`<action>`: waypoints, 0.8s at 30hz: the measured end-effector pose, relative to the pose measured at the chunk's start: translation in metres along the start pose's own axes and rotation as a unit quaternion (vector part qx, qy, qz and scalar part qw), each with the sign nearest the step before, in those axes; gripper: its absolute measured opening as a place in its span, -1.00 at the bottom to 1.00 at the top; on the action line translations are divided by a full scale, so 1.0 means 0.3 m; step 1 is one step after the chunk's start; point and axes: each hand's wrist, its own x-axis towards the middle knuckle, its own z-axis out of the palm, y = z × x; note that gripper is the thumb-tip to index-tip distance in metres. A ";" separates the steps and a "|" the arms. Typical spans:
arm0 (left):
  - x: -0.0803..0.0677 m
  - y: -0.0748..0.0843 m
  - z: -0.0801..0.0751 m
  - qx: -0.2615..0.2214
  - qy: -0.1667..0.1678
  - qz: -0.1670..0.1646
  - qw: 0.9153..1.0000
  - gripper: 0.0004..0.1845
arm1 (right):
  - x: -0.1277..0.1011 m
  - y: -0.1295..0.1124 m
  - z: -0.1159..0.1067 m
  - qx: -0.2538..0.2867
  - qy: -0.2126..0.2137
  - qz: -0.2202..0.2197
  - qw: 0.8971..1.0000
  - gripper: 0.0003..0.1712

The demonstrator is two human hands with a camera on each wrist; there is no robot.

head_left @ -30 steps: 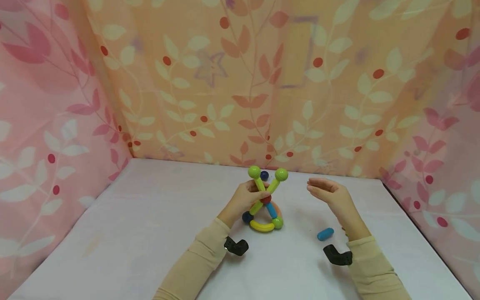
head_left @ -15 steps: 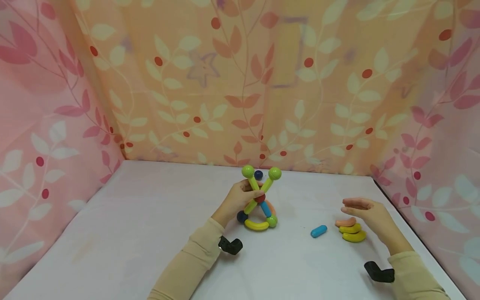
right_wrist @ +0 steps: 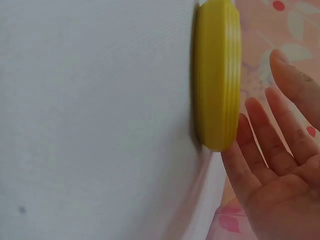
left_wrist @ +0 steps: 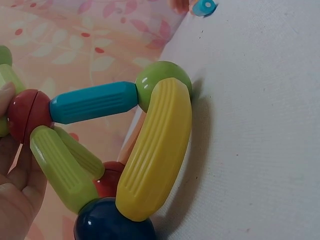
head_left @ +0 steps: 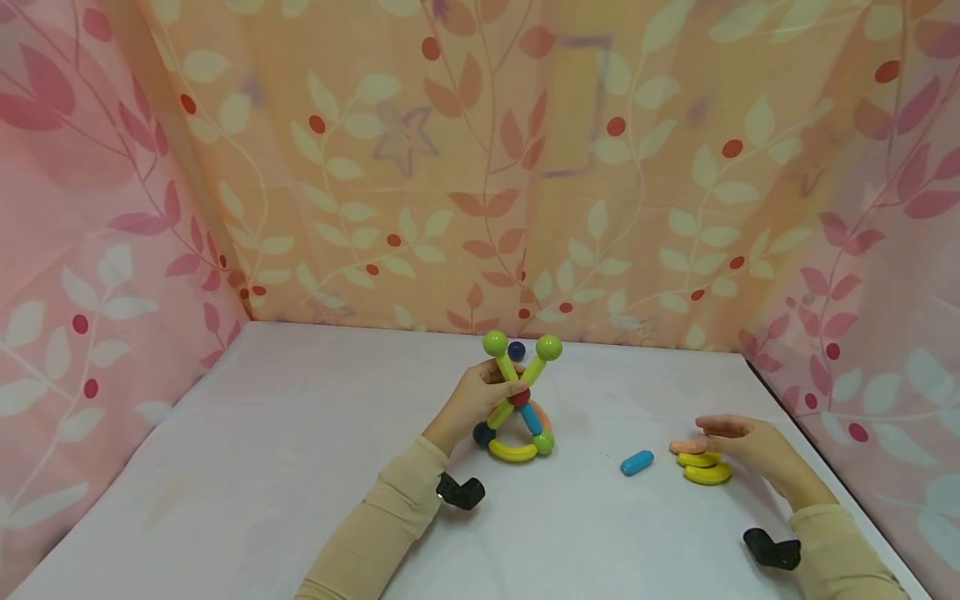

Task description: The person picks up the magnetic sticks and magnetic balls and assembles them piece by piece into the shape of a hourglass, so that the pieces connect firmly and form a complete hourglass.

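My left hand (head_left: pixel 472 402) grips a toy figure of magnetic rods and balls near its red middle ball (left_wrist: pixel 31 116). Above the ball, two light green rods spread up to light green balls (head_left: pixel 549 347). Below it, green rods and a blue rod (left_wrist: pixel 95 102) run down to a dark blue ball (head_left: pixel 483 433) and a green ball (left_wrist: pixel 162 85), joined by a yellow curved rod (left_wrist: pixel 159 150). Fingers extended, my right hand (head_left: pixel 756 446) hovers over the loose curved rods, an orange one (head_left: pixel 686 447) and two yellow ones (head_left: pixel 707 474); its fingertips overlap the orange rod's end.
A loose blue rod (head_left: pixel 637 462) lies between the figure and the curved rods. Behind the figure sits a dark blue ball (head_left: pixel 517 351). Floral cloth walls (head_left: pixel 337 208) stand around the white table (head_left: pixel 300 417), whose right edge is near my right arm.
My right hand has moved from beside the figure rightward and down to the loose curved rods. My left hand keeps its grip on the figure, which stays in place.
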 end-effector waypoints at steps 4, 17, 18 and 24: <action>0.000 0.001 -0.001 0.000 0.000 0.002 1.000 -0.64 | 0.023 0.011 0.006 0.005 -0.009 0.006 1.000 -0.14; 0.001 0.001 0.001 -0.004 -0.003 0.001 1.000 -0.64 | 0.059 -0.011 0.013 -0.001 -0.022 0.033 0.999 -0.25; 0.003 0.000 0.000 -0.003 -0.002 0.000 1.000 -0.64 | 0.061 -0.016 0.015 -0.006 -0.021 0.033 0.999 -0.26; 0.002 0.001 0.001 -0.007 -0.003 0.001 1.000 -0.64 | 0.069 -0.041 0.021 -0.011 -0.021 0.027 0.999 -0.25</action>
